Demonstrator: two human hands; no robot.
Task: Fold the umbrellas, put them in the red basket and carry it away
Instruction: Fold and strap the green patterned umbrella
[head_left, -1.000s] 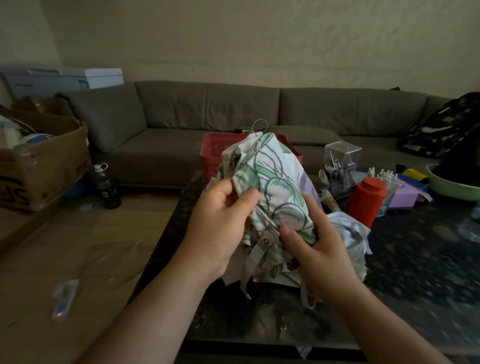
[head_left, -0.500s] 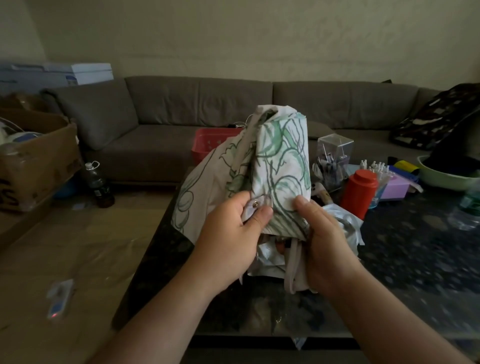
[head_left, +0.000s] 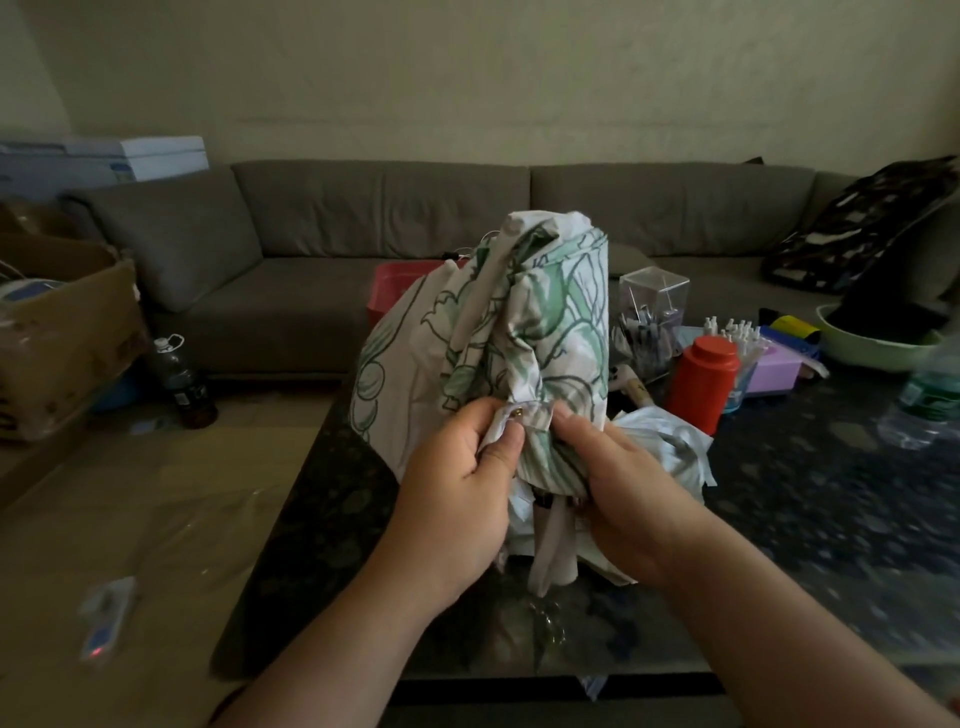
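Both hands, left hand (head_left: 457, 488) and right hand (head_left: 623, 499), pinch the strap (head_left: 524, 414) on the umbrella (head_left: 524, 332), whose soft, light, floppy cloth looks best gripped right there.

The umbrella (head_left: 524, 332) you hold is white cloth printed with green leaves outlined in dark lines, its strap pale beige with a small brass-coloured snap (head_left: 518, 412). Behind it shows the red basket (head_left: 400, 283). Your worktop (head_left: 810, 499) is black, speckled with grey. Toward its far right edge stand a red canister (head_left: 702, 379), a lilac box (head_left: 776, 370), a pale green bowl (head_left: 872, 351) and a clear container (head_left: 652, 312). The sofa (head_left: 322, 249) is grey-brown, the floor (head_left: 130, 519) tan, and the cardboard box (head_left: 62, 332) is brown.
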